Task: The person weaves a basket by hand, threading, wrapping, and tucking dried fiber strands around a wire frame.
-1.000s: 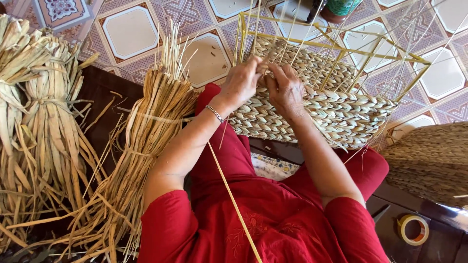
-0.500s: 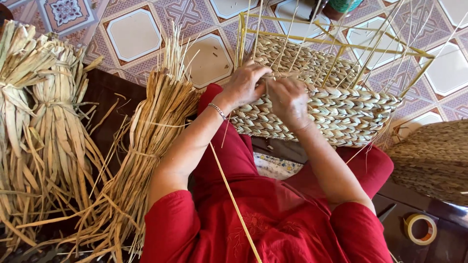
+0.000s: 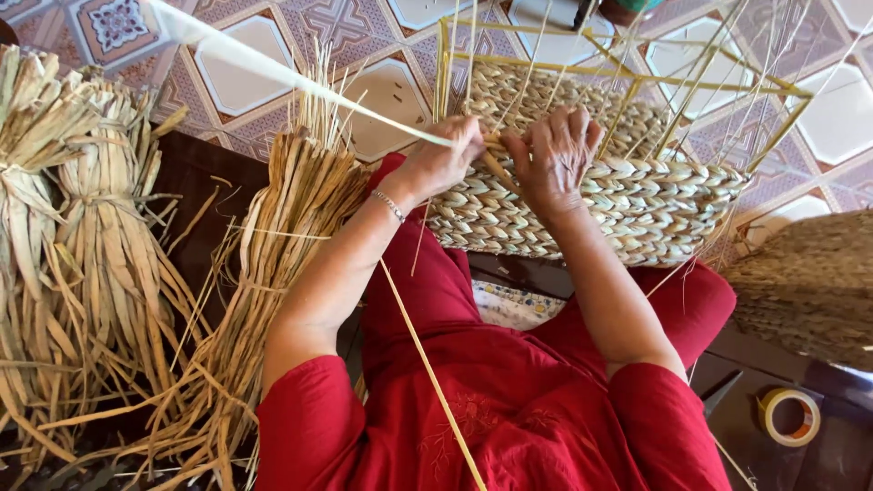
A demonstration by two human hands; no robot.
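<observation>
A half-woven basket (image 3: pixel 637 205) of braided pale straw rests on my lap, built around a thin yellow frame (image 3: pixel 782 91) with upright strands. My left hand (image 3: pixel 441 164) grips a long flat pale strand (image 3: pixel 273 73) that stretches up to the left, at the basket's near rim. My right hand (image 3: pixel 556 159) presses on the braided rim beside it, fingers curled over the weave and pinching a strand end. A silver bracelet circles my left wrist. Both arms wear red sleeves.
Tied bundles of dried reed (image 3: pixel 282 245) and wider leaf bundles (image 3: pixel 64 209) lie on a dark surface at left. A roll of tape (image 3: pixel 789 416) lies at lower right beside a brown straw bundle (image 3: pixel 809 282). Patterned floor tiles (image 3: pixel 245 64) show beyond.
My left hand has pulled the pale strand taut, so it now stretches far up to the left. Both hands stay at the basket's rim, shifted slightly along it.
</observation>
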